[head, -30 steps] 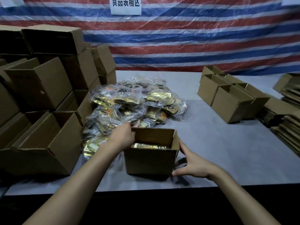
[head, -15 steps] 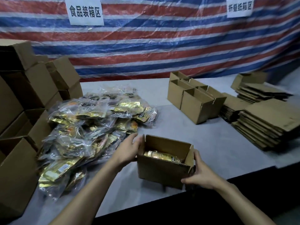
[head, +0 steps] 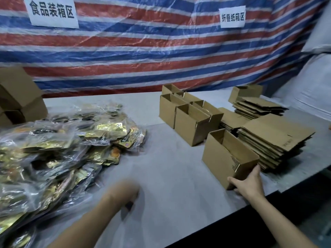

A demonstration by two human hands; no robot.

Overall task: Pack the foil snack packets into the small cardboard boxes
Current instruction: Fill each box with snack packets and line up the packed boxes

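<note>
A small open cardboard box (head: 222, 158) stands on the grey table (head: 170, 169) at the right, next to a stack of flat cartons. My right hand (head: 249, 185) grips its near corner, thumb on the front face and fingers round the side. What lies inside the box is hidden by its wall. A heap of gold foil snack packets in clear bags (head: 62, 149) covers the left of the table. My left hand (head: 123, 194) is blurred, low over the table just right of the heap, holding nothing that I can see.
Several more open small boxes (head: 188, 119) stand behind the held one. Stacks of flat folded cartons (head: 274, 140) fill the right side. Larger cartons (head: 18, 97) are piled at far left. The table's front edge runs diagonally at lower right.
My right hand has carried the box from in front of me to the right, beside the flat cartons. My left hand has let go of the box and drawn back toward the packets.
</note>
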